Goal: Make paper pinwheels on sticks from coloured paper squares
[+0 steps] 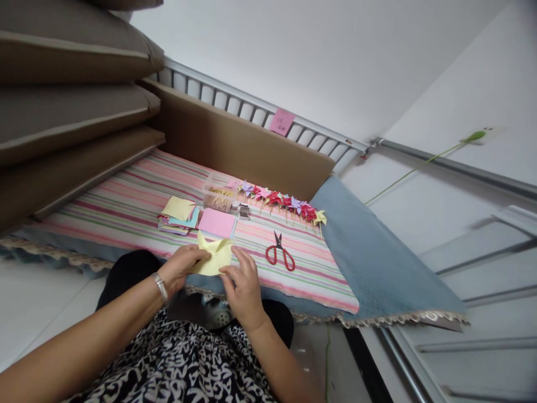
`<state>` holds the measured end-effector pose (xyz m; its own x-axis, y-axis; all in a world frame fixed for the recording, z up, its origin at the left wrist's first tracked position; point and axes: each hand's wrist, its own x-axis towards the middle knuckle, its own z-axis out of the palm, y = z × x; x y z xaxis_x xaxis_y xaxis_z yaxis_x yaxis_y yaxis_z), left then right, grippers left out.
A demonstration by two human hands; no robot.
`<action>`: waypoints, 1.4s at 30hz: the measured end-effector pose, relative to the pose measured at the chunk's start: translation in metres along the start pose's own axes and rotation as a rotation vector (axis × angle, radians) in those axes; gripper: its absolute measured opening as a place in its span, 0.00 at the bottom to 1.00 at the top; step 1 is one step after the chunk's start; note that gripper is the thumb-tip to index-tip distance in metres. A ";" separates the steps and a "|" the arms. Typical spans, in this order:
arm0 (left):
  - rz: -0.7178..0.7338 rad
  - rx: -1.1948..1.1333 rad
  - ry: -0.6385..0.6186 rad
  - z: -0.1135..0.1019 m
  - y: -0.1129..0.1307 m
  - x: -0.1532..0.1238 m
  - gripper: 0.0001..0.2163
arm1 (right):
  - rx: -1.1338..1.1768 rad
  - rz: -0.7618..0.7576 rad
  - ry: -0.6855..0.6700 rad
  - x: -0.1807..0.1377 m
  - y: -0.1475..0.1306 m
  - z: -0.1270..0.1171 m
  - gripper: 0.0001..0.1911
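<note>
A yellow paper square (217, 257), cut and partly folded with corners turned up, lies at the near edge of the striped cloth (138, 196). My left hand (181, 268), a bracelet on its wrist, pinches the paper's left side. My right hand (243, 285) presses its fingers on the paper's right lower edge. Just beyond the paper lies a pink sheet (217, 223).
Red scissors (280, 253) lie to the right of my hands. A stack of coloured paper squares (179, 215), a clear plastic box of sticks (218, 193) and a row of finished paper pinwheels (285, 204) sit farther back. Cardboard (235, 145) stands behind; grey cushions (71, 84) are stacked at left.
</note>
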<state>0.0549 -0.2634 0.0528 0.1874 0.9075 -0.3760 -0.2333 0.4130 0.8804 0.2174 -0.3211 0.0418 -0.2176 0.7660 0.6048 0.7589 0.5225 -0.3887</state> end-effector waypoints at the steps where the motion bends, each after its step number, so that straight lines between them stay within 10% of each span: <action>1: -0.001 0.012 -0.010 0.001 -0.001 0.000 0.06 | 0.020 0.018 -0.002 0.001 0.000 -0.002 0.08; 9: 0.026 0.090 -0.075 0.012 -0.005 -0.008 0.06 | 0.105 0.247 -0.011 0.010 -0.003 -0.001 0.04; 42: 0.073 0.257 -0.173 -0.001 -0.007 -0.002 0.10 | -0.034 0.299 -0.051 0.015 -0.011 0.006 0.02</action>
<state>0.0553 -0.2677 0.0466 0.3437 0.8983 -0.2739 -0.0070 0.2941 0.9557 0.2022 -0.3125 0.0511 -0.0117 0.9021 0.4314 0.8136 0.2594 -0.5203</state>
